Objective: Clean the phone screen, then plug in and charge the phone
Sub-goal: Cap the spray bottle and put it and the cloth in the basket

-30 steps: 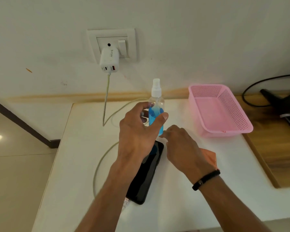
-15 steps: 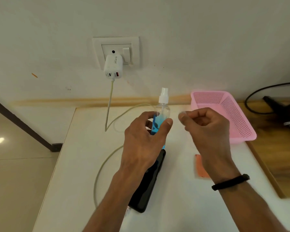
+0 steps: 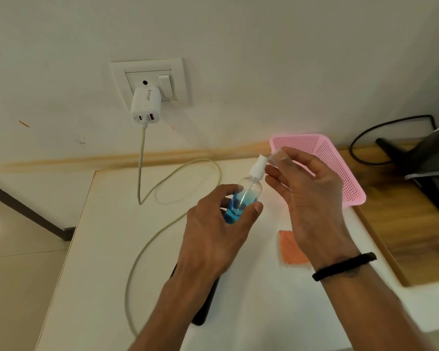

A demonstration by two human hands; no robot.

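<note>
White table (image 3: 107, 249) stands by the wall. Left hand (image 3: 213, 234) grips the bottle (image 3: 243, 198) above the phone (image 3: 205, 305). Right hand (image 3: 307, 198) pinches the clear cap (image 3: 278, 158) beside the nozzle.

white wall (image 3: 264, 46), white table (image 3: 99, 249), tiled floor (image 3: 15, 274).

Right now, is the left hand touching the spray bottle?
Touching. The head view shows the left hand gripping the spray bottle, thumb and fingers wrapped round its blue lower half. The right hand pinches the clear cap.
</note>
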